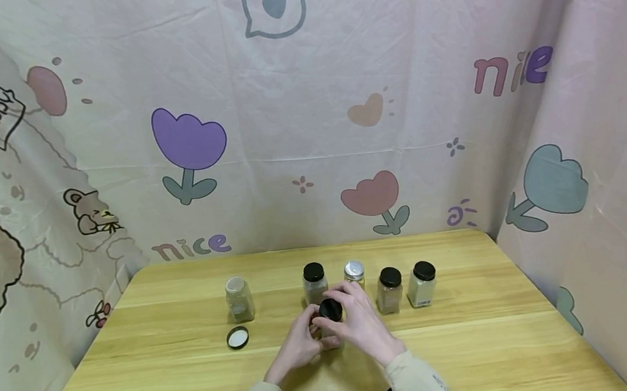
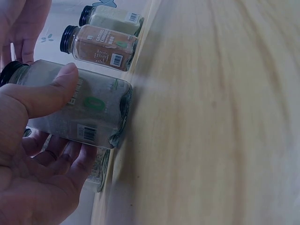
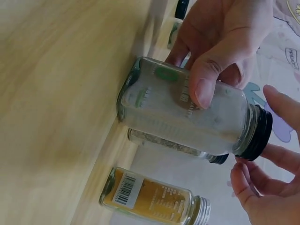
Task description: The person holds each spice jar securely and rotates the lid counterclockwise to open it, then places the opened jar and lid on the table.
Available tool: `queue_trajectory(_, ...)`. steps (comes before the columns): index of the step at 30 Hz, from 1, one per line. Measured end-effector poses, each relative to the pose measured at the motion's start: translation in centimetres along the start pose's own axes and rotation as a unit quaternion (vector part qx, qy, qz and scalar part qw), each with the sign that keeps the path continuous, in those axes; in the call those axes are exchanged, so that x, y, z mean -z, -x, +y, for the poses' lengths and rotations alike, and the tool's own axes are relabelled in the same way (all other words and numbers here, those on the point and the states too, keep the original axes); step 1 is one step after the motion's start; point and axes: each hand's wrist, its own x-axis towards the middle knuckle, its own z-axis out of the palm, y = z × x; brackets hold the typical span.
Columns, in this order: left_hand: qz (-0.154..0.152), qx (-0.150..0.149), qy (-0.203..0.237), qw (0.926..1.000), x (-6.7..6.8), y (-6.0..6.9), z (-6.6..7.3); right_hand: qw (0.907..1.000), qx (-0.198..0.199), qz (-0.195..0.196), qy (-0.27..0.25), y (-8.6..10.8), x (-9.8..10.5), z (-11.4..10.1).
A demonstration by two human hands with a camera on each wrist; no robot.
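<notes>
A square glass spice jar (image 2: 101, 96) of pale greyish powder stands near the table's middle, under a black screw lid (image 1: 330, 310). My left hand (image 1: 298, 347) grips the jar's body, thumb on one face and fingers round the other side. At the jar's top, my right hand (image 1: 365, 326) has its fingers curled round the lid. One right fingertip shows a small gap from the lid in the right wrist view. Just behind are another black-lidded jar (image 1: 315, 280) and a silver-lidded jar (image 3: 150, 194) with yellow powder.
To the right stand a ground cinnamon jar (image 2: 101, 47) and a jar of pale contents (image 1: 422, 285), both black-lidded. Over on the left is a jar with a whitish top (image 1: 240, 300); a loose black-rimmed lid (image 1: 238, 338) lies in front of it. A printed curtain (image 1: 279, 96) hangs behind the table.
</notes>
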Motion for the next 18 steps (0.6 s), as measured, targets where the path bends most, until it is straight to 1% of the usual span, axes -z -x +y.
queue_trajectory(3, 0.000, 0.002, -0.006, 1.0000, 0.01, 0.03, -0.02, 1.0000, -0.004, -0.001, 0.008, -0.12, -0.10, -0.04)
queue_trajectory(5, 0.000, 0.005, -0.008, 1.0000, -0.03, 0.06, -0.03, 1.0000, 0.001, -0.007, 0.006, -0.12, -0.07, -0.01)
queue_trajectory(12, -0.005, -0.010, 0.008, 0.9999, -0.03, 0.03, -0.11, 0.9987, 0.037, -0.021, -0.029, -0.07, 0.18, 0.27)
queue_trajectory(13, -0.005, -0.008, 0.008, 0.9999, -0.03, 0.02, -0.11, 0.9986, 0.035, -0.021, -0.035, -0.05, 0.19, 0.26)
queue_trajectory(16, -0.003, -0.005, 0.001, 1.0000, -0.01, 0.02, -0.08, 0.9992, 0.022, -0.010, -0.032, -0.05, 0.16, 0.12)
queue_trajectory(18, -0.001, 0.001, 0.002, 1.0000, 0.01, 0.04, 0.00, 0.9998, 0.008, -0.002, -0.021, -0.06, 0.09, 0.00)
